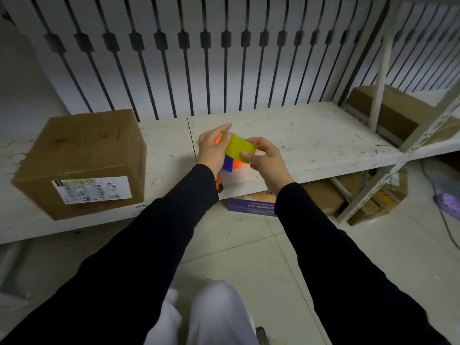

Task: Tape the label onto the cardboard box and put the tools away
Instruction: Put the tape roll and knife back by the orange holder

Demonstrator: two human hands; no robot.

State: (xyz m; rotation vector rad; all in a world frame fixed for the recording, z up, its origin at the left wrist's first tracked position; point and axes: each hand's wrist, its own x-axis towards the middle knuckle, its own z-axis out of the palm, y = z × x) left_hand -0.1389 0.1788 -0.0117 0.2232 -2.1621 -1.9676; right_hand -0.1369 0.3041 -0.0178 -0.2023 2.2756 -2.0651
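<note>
A brown cardboard box (pixel 82 155) stands on the white shelf (pixel 311 135) at the left, with a white printed label (pixel 92 190) on its front face. Both hands are over the middle of the shelf, right of the box. My left hand (pixel 214 148) grips an orange and blue tape dispenser (pixel 232 165), mostly hidden behind the hands. My right hand (pixel 266 160) pinches the end of a yellowish strip of tape (pixel 240 148) stretched between the two hands. An orange part shows below my left wrist.
A railing of dark bars runs behind the shelf. More cardboard boxes (pixel 383 113) lie on the shelving at the right and under the shelf (pixel 251 205). A white upright post (pixel 380 70) stands at the right. A purple slipper (pixel 448 202) and a cable lie on the tiled floor.
</note>
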